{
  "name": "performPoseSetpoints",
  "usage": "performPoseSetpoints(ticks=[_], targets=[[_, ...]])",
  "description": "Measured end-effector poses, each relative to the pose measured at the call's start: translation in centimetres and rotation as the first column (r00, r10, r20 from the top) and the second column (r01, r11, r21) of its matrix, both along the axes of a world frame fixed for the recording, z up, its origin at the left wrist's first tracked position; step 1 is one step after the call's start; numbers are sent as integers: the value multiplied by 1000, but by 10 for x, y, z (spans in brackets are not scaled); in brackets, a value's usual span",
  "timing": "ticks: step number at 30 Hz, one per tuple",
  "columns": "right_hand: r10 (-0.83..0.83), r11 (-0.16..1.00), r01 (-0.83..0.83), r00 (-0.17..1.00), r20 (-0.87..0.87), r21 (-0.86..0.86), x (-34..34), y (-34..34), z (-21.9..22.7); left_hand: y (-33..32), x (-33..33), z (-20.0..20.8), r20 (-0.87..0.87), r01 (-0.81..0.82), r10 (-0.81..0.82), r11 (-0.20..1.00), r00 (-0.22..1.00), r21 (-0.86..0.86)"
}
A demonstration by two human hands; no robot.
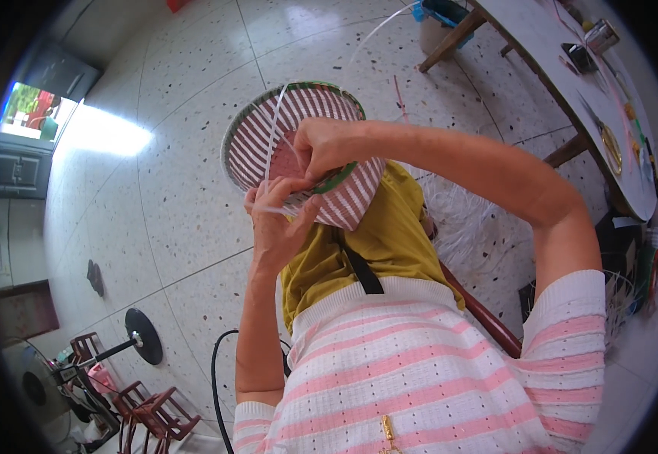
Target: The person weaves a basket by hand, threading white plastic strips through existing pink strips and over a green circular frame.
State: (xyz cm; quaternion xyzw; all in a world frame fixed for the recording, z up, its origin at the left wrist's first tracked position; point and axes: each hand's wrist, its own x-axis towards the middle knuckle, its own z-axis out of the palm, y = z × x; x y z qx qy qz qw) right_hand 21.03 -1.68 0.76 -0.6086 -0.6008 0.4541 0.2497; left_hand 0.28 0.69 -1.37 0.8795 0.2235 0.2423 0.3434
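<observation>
R elbow raised wide, my R hand point(320, 147) curls nearly closed over the striped basket point(355, 203) against my mustard trousers point(399, 227), hold hidden, can't tell; my L hand point(274, 227), half-closed, grips its rim w/ a white strip point(273, 138) alongside.

Ribbed basket point(310, 106) of woven plastic

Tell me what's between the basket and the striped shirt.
In the head view, mustard cloth over the lap lies between the basket and the striped shirt, with a black strap on it.
</observation>
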Motion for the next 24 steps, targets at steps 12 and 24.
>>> performPoseSetpoints(ticks=[12,24], targets=[[33,993,-46,992,-120,-106,9,8,-6,1,6,-12,-35,-38,45,983,998,178],[-21,952,-7,996,-88,-305,2,20,-4,0,11,-22,24,-121,119,974,993,189]])
